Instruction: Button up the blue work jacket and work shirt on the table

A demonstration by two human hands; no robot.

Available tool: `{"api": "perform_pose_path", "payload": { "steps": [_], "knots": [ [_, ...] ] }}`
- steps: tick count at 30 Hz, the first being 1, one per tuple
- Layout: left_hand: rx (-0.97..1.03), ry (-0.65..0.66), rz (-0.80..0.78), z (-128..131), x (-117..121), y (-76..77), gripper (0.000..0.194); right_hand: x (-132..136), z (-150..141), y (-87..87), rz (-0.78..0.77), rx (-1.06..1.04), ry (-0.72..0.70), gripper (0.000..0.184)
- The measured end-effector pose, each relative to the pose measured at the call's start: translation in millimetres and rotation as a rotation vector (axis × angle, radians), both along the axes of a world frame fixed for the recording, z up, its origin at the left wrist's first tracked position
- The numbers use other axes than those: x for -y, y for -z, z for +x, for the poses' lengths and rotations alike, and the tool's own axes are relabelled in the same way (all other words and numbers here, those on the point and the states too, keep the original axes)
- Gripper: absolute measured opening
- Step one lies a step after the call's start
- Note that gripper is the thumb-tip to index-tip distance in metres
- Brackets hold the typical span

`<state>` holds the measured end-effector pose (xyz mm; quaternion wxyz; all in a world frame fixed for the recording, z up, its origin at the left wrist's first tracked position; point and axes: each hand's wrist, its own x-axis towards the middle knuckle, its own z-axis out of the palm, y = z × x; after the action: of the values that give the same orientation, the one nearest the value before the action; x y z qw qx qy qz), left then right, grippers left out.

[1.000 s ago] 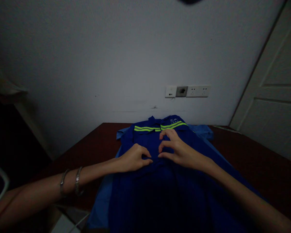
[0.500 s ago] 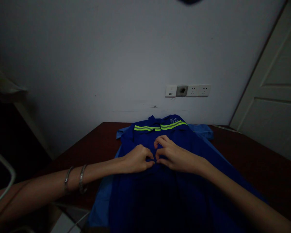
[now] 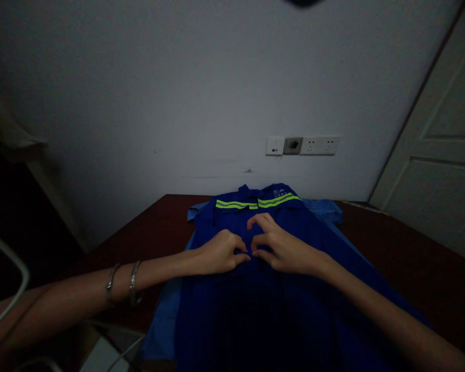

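A dark blue work shirt (image 3: pixel 263 305) with yellow-green reflective stripes near its collar lies flat on a dark red-brown table (image 3: pixel 418 258). A lighter blue garment (image 3: pixel 160 320) shows underneath it at the edges. My left hand (image 3: pixel 220 252) pinches the shirt's front fabric at the middle, fingers curled closed. My right hand (image 3: pixel 279 245) meets it from the right, thumb and forefinger pinching the same spot along the front opening. Two metal bangles (image 3: pixel 124 284) sit on my left wrist.
A white wall with a row of sockets (image 3: pixel 302 145) stands behind the table. A white panelled door (image 3: pixel 442 155) is at the right. A pale curved tube (image 3: pixel 11 279) and cables show at the lower left, off the table's edge.
My right hand drew back from the collar towards my left hand, and both now pinch the shirt front close together. The view shifted slightly.
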<state>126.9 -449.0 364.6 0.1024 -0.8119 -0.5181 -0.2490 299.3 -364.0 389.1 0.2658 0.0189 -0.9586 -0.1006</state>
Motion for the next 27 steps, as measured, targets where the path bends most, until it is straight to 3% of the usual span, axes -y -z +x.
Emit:
{"api": "perform_pose_path", "payload": {
  "steps": [13,21,23,27],
  "knots": [
    [0.041,0.020,0.039,0.8,1.2,-4.9,0.019,-16.1,1.0,11.1,-0.273,-0.195,-0.055,0.004],
    [0.048,0.071,0.062,-3.3,1.2,-2.4,0.020,-26.6,-7.2,28.3,-0.659,-0.203,-0.090,0.014],
    [0.052,0.081,0.029,-5.7,1.1,0.1,0.019,-29.6,-8.5,30.5,-0.651,-0.158,-0.080,0.014],
    [0.085,0.065,-0.070,-11.2,0.4,7.3,0.016,-28.3,-4.6,20.7,-0.466,-0.180,-0.049,0.016]
  ]
}}
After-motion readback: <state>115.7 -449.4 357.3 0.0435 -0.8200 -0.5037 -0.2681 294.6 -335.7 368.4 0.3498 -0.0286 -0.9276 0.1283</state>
